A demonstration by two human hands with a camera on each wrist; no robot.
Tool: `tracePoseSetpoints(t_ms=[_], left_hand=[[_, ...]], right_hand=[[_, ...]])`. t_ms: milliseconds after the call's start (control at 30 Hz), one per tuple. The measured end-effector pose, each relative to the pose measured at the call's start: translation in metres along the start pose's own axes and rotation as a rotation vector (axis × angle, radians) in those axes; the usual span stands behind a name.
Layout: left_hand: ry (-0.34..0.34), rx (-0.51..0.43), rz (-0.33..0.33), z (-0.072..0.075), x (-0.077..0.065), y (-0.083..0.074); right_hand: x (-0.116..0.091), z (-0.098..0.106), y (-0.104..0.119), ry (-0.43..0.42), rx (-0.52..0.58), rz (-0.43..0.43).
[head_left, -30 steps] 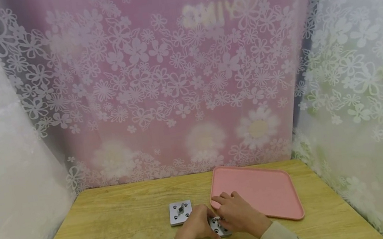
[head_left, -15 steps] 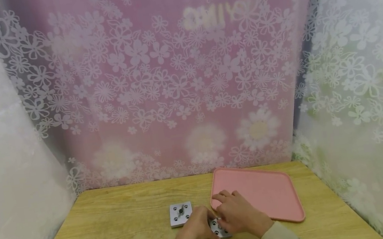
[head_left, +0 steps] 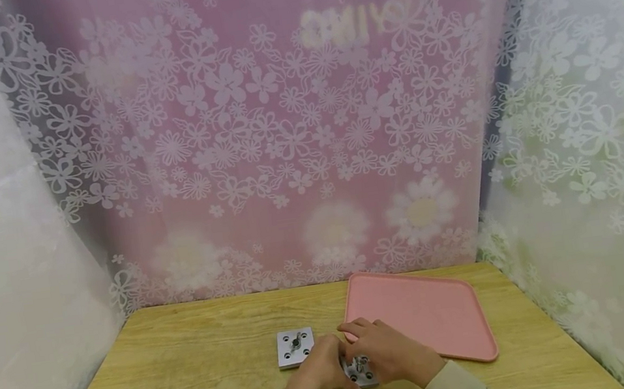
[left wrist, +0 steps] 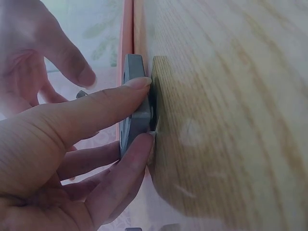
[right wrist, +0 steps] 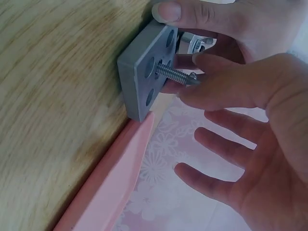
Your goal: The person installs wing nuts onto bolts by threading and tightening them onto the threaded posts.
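Note:
My left hand (head_left: 322, 370) grips a small grey square metal plate (head_left: 361, 378) by its edges, thumb on one side and fingers on the other. The plate (left wrist: 138, 120) is tipped on its side in the left wrist view. A threaded bolt (right wrist: 172, 74) sticks up from the plate's middle, among round holes. My right hand (head_left: 393, 351) pinches the wing nut (right wrist: 192, 77) at the bolt's end between thumb and index finger, its other fingers spread; the thumb partly hides the nut. Left of the hands, a second square plate (head_left: 284, 341) bears its own wing nut (head_left: 296, 342).
A pink tray (head_left: 422, 311) lies on the wooden table (head_left: 193, 368) at the right, its near left corner just behind my right hand. Flowered curtains (head_left: 291, 125) stand behind the table and along both sides.
The right hand's fingers have turned and shifted slightly left at the wing nut, showing more of it. The left hand and both plates stay where they were.

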State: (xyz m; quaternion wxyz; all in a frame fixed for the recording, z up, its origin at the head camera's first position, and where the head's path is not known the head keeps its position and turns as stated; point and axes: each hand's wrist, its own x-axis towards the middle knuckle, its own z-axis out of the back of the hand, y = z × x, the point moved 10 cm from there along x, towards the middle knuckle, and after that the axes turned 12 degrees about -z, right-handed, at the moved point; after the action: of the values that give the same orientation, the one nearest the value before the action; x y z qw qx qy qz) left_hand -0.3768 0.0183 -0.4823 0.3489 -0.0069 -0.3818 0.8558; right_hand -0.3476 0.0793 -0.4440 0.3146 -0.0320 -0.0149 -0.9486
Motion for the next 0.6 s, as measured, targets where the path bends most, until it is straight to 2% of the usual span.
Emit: tracePoseSetpoints(t_ms=[167, 433, 600], left_hand=[[0.002, 0.028, -0.016, 0.0000, 0.0017, -0.0012], [0.007, 0.021, -0.025, -0.0009, 0.0033, 0.0013], [0.011, 0.013, -0.006, -0.0006, 0.0030, 0.0024]], right_hand=[[0.0021, -0.0012, -0.0018, -0.012, -0.012, -0.022], [0.0023, -0.0014, -0.0046, -0.028, -0.053, -0.046], [0.0035, -0.0025, -0.0054, -0.022, -0.088, -0.061]])
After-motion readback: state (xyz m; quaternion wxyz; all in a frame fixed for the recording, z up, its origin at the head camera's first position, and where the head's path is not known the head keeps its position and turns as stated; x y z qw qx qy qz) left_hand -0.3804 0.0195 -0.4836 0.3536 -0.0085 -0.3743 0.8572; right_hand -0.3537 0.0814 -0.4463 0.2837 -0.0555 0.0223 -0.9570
